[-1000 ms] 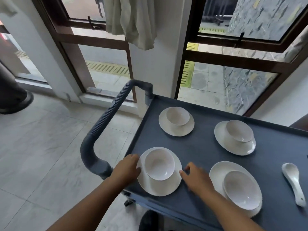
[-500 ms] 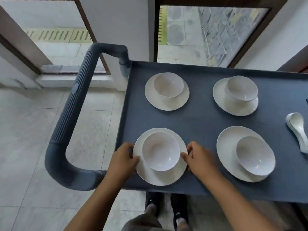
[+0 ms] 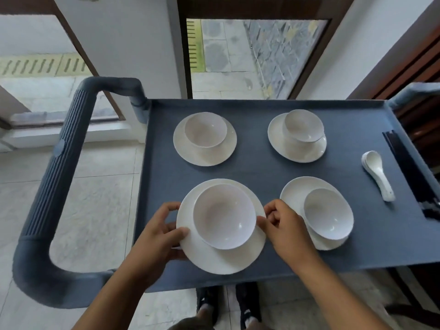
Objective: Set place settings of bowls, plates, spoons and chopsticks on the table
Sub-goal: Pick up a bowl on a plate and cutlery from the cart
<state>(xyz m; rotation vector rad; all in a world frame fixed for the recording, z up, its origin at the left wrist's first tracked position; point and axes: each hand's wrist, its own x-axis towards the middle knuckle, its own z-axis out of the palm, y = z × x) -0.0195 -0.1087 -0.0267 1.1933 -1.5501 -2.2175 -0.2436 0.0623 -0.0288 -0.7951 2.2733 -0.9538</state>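
The near-left plate (image 3: 221, 258), bowl (image 3: 224, 215) on top, sat between both hands: left grip (image 3: 158, 234) and right grip (image 3: 287, 228) pinched its opposite rims.

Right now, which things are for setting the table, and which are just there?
For the job:
- four plates, each with a bowl, like the held plate and bowl
- spoons
- chopsticks

Just there:
- cart
- cart handle
- windows

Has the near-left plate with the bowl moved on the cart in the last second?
Yes. The plate now overhangs the cart's near edge, drawn toward the person. Both hands, left and right, grip its rim.
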